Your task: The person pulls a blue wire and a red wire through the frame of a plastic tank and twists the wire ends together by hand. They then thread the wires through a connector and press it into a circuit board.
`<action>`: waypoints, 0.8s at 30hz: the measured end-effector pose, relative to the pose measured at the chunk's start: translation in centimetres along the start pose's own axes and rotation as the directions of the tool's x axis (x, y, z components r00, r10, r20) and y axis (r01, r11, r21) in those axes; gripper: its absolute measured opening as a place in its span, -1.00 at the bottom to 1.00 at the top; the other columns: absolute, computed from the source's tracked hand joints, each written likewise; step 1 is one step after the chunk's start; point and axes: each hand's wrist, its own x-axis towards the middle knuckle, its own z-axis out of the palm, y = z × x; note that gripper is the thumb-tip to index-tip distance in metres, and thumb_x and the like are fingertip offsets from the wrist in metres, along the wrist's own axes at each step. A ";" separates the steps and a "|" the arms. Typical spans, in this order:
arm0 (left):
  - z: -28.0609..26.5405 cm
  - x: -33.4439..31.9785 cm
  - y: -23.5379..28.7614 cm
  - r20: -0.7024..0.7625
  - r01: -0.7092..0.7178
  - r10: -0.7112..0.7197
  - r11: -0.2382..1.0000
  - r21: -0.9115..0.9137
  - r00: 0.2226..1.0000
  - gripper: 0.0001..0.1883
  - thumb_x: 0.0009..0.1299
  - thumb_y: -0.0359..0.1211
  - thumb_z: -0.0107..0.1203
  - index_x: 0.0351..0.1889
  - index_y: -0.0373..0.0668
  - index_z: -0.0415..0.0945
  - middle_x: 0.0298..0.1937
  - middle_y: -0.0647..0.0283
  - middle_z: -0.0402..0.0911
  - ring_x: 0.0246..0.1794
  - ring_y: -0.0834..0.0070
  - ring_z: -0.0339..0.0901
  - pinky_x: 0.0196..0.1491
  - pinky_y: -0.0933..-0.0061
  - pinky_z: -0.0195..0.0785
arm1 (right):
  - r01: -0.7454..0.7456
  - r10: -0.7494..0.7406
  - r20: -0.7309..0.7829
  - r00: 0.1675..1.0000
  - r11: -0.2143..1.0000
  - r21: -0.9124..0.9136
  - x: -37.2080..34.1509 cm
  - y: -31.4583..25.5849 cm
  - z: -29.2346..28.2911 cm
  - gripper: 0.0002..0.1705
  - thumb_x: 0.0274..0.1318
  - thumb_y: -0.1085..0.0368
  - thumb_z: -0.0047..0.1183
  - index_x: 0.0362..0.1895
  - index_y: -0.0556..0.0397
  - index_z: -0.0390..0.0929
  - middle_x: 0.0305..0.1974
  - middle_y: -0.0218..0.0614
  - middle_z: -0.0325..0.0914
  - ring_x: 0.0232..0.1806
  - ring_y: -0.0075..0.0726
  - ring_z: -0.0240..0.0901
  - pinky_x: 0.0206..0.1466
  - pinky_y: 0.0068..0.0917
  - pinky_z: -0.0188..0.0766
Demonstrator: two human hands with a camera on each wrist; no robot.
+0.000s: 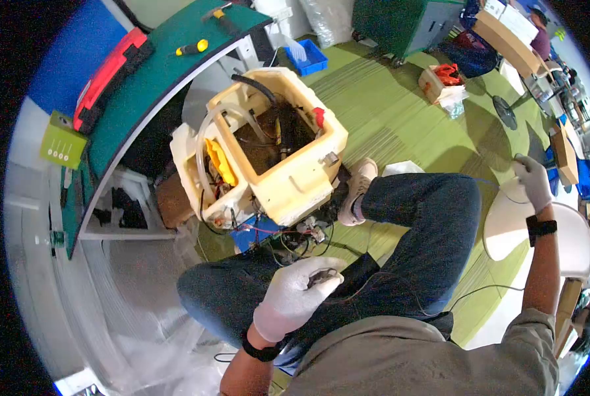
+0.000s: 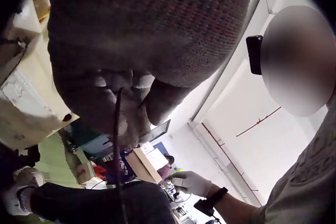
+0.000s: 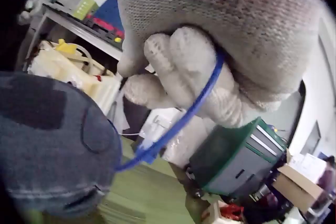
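My gloved left hand is over my lap in the head view, fingers curled round a small dark bundle mostly hidden in the palm. A thin dark cable comes out between those fingers in the left wrist view. Far to the right, my gloved right hand is raised with the arm stretched out. Its curled fingers grip a blue cable, which loops out of the fist in the right wrist view. In front of my knees stands a cream plastic machine body with an open cavity, hoses and loose wires.
A green-topped workbench on the left holds a hammer and a yellow-black screwdriver. On the floor are a blue bin and a box with red items. A white stool stands at the right.
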 end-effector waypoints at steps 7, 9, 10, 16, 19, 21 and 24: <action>-1.9 -1.1 0.1 -0.224 -0.045 0.000 0.980 -0.194 0.975 -0.86 0.30 -0.49 0.12 -0.23 -0.35 0.59 -0.38 0.22 0.65 -0.51 0.60 0.55 -0.40 0.62 0.41 | -0.375 0.365 -0.282 0.887 0.927 0.018 1.8 30.0 -6.3 -0.39 0.22 -0.12 0.07 -0.15 0.29 0.63 -0.60 -0.31 0.49 -0.59 -0.46 0.34 -0.48 -0.49 0.25; -4.1 -2.1 -1.2 -0.312 -0.066 -0.013 0.968 -0.241 0.950 -0.91 0.33 -0.50 0.13 -0.26 -0.32 0.59 -0.33 0.19 0.66 -0.44 0.62 0.55 -0.35 0.62 0.42 | -0.442 0.383 -0.306 0.872 0.883 -0.155 -0.9 31.4 -6.6 -0.31 0.19 -0.22 0.05 -0.24 0.30 0.64 -0.66 -0.26 0.49 -0.59 -0.41 0.40 -0.47 -0.44 0.27; -5.0 -2.6 -1.3 -0.389 -0.111 0.008 0.964 -0.241 0.921 -0.90 0.33 -0.50 0.12 -0.24 -0.33 0.57 -0.34 0.19 0.65 -0.47 0.61 0.54 -0.38 0.61 0.41 | -0.484 0.420 -0.312 0.852 0.859 -0.168 -1.7 32.9 -6.6 -0.29 0.18 -0.25 0.03 -0.26 0.28 0.64 -0.66 -0.24 0.50 -0.58 -0.40 0.42 -0.47 -0.41 0.28; -10.4 -5.0 -0.9 -0.678 -0.220 0.067 0.965 -0.142 0.732 -0.74 0.35 -0.44 0.10 -0.03 -0.35 0.46 -0.20 0.12 0.63 -0.46 0.55 0.54 -0.40 0.60 0.42 | -0.540 0.510 -0.223 0.831 0.836 -0.097 -3.1 34.2 -4.3 -0.41 0.15 -0.21 0.10 -0.36 0.14 0.63 -0.62 -0.29 0.53 -0.61 -0.44 0.43 -0.46 -0.34 0.31; -9.8 -4.2 -0.2 -0.666 -0.104 -0.016 0.985 -0.140 0.746 -0.65 0.33 -0.47 0.10 0.08 -0.35 0.43 -0.17 0.14 0.63 -0.40 0.53 0.57 -0.34 0.57 0.47 | -0.443 0.442 -0.031 0.896 0.895 -0.050 0.8 38.8 -2.6 -0.52 0.18 -0.01 0.17 -0.16 0.22 0.60 -0.45 -0.30 0.61 -0.46 -0.42 0.49 -0.33 -0.36 0.40; -8.9 -3.3 -1.5 -0.526 -0.129 -0.005 0.967 -0.218 0.851 -0.57 0.33 -0.53 0.08 0.18 -0.37 0.39 -0.08 0.13 0.63 -0.31 0.49 0.60 -0.23 0.52 0.50 | -0.210 0.209 -0.031 0.977 0.945 -0.250 3.3 32.9 -2.5 -0.57 0.23 0.07 0.12 -0.10 0.24 0.58 -0.32 -0.20 0.64 -0.30 -0.38 0.51 -0.18 -0.40 0.41; -6.7 -1.9 -1.5 -0.400 -0.056 -0.045 0.970 -0.238 0.915 -0.57 0.36 -0.53 0.03 0.21 -0.36 0.37 -0.06 0.12 0.62 -0.25 0.48 0.62 -0.18 0.52 0.51 | 0.059 -0.066 -0.037 0.997 0.984 -0.169 3.4 11.8 -2.5 -0.49 0.25 0.10 0.06 0.10 0.27 0.48 -0.05 -0.07 0.59 0.01 -0.20 0.48 0.09 -0.32 0.37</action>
